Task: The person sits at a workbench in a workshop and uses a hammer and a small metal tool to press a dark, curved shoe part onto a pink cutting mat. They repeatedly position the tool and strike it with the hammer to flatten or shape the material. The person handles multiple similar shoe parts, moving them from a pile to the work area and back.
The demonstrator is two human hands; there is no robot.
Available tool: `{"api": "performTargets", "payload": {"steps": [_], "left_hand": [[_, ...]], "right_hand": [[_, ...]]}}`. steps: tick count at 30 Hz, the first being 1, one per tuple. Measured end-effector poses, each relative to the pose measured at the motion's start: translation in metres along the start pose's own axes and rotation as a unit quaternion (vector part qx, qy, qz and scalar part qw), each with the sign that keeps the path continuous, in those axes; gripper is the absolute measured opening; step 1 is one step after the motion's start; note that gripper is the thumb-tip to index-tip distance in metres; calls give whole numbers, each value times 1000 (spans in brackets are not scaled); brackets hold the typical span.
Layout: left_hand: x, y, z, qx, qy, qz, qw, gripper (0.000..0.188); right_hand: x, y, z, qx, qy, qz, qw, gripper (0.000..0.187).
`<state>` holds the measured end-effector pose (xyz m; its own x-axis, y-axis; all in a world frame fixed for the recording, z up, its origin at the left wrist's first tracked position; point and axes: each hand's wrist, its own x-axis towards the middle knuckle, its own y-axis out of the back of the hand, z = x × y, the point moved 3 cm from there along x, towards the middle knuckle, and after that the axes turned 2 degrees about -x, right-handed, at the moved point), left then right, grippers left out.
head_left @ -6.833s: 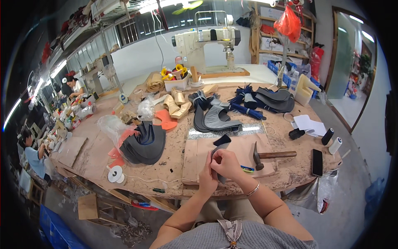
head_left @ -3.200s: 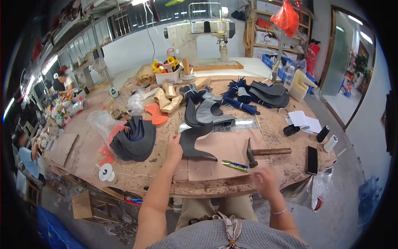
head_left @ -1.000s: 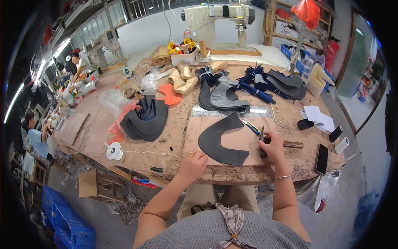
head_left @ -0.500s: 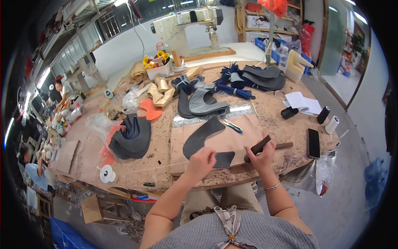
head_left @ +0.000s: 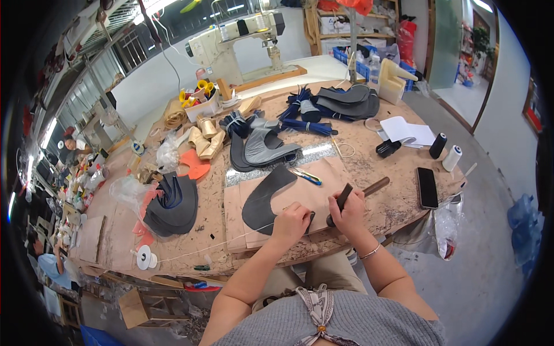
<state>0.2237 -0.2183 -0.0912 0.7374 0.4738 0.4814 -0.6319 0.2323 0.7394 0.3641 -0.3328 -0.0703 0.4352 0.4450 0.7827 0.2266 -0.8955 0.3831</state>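
Observation:
A dark grey curved shoe-upper piece [head_left: 259, 202] lies on the pinkish-tan board [head_left: 235, 216] before me. My left hand [head_left: 292, 222] is closed in a pinch at its near end, covering much of that end. A thin white tape [head_left: 199, 251] runs from a white reel [head_left: 144, 258] at the left up to this hand; the fingers hide where it ends. My right hand [head_left: 349, 212] grips a hammer [head_left: 344, 196] close to its dark head, the wooden handle pointing away to the right. A blue and yellow utility knife [head_left: 308, 176] rests beyond the piece.
Stacked grey pieces [head_left: 173, 207] lie left, and more [head_left: 265, 147] behind the board. A phone [head_left: 427, 188], black thread cone [head_left: 438, 146] and white thread cone [head_left: 452, 158] stand near the right edge. A sewing machine [head_left: 231, 49] is at the back. Co-workers sit far left.
The view has shifted, with the bench moving left in it. My left hand has moved right along the piece's near end, closer to my right hand. The hammer has turned more upright.

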Motion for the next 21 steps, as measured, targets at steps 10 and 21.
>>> {"api": "performTargets", "payload": {"steps": [10, 21], "left_hand": [[8, -9, -3, 44, 24, -32, 998, 6], [14, -17, -3, 76, 36, -64, 994, 11]], "right_hand": [[5, -5, -5, -6, 32, -10, 999, 15], [25, -26, -15, 28, 86, 15, 996, 15]]}}
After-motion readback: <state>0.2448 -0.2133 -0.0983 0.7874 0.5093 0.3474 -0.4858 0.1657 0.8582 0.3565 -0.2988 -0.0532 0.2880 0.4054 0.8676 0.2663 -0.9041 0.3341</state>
